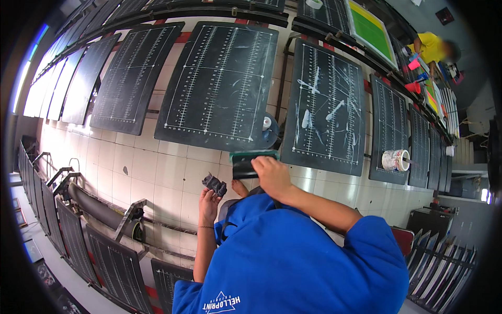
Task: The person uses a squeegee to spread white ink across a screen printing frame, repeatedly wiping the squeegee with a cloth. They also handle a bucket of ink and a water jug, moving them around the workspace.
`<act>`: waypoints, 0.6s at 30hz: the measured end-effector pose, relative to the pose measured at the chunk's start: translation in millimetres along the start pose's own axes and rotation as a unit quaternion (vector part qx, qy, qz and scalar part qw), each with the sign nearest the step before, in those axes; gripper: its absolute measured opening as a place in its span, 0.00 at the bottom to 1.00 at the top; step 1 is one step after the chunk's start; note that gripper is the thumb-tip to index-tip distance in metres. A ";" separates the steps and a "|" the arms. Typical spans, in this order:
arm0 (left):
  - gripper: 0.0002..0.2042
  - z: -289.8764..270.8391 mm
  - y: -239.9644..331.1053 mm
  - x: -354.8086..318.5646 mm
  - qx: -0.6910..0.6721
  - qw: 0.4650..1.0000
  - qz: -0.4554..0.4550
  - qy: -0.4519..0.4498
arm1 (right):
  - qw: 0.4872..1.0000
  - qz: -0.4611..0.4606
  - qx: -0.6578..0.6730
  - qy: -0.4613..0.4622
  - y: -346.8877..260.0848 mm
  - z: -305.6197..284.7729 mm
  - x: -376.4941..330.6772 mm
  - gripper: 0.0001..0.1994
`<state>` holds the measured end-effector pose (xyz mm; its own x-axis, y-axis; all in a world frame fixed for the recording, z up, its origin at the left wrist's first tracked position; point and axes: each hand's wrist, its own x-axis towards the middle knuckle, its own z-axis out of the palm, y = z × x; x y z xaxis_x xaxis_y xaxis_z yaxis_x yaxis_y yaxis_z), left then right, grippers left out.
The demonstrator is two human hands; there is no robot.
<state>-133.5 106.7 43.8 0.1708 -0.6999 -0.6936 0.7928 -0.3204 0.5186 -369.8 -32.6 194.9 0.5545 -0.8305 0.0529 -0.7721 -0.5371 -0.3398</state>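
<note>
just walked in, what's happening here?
A person in a blue shirt grips a flat black tool with a green edge in the right hand and a crumpled dark cloth in the left hand. Black boards with white markings line up ahead. Someone in yellow is at the far right.

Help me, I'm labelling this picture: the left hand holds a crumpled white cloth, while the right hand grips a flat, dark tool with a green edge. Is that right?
Not quite: the crumpled cloth is dark, nearly black, not white, as the head view shows. The left hand does hold it, and the right hand grips the flat, dark tool with a green edge.
</note>
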 end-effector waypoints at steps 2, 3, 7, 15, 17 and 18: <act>0.06 4.0 6.0 8.1 0.018 1.000 0.008 -0.007 | 0.998 0.018 0.051 -0.030 -2.9 -12.4 -8.3 0.17; 0.06 7.8 9.5 10.3 0.031 0.999 0.015 -0.007 | 0.996 0.026 0.077 -0.043 -2.2 -18.2 -9.6 0.18; 0.05 31.0 24.9 9.7 0.077 0.995 0.058 0.023 | 0.969 0.152 0.180 0.076 37.4 -62.6 -16.1 0.18; 0.12 29.7 122.7 125.6 0.180 0.890 0.366 0.202 | 0.873 0.365 0.275 0.168 158.0 -118.6 -89.3 0.15; 0.11 -8.7 188.5 141.1 0.248 0.802 0.443 0.314 | 0.887 0.319 0.297 0.150 178.9 -121.3 -100.0 0.14; 0.11 3.7 200.9 146.1 0.237 0.784 0.432 0.377 | 0.889 0.325 0.294 0.136 183.4 -128.8 -104.1 0.14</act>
<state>48.5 -62.2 48.5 0.9636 -0.2671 0.0144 -0.0867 -0.2609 0.9615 -609.2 -63.7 248.0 -0.1055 -0.9850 -0.1362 -0.5616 0.1721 -0.8093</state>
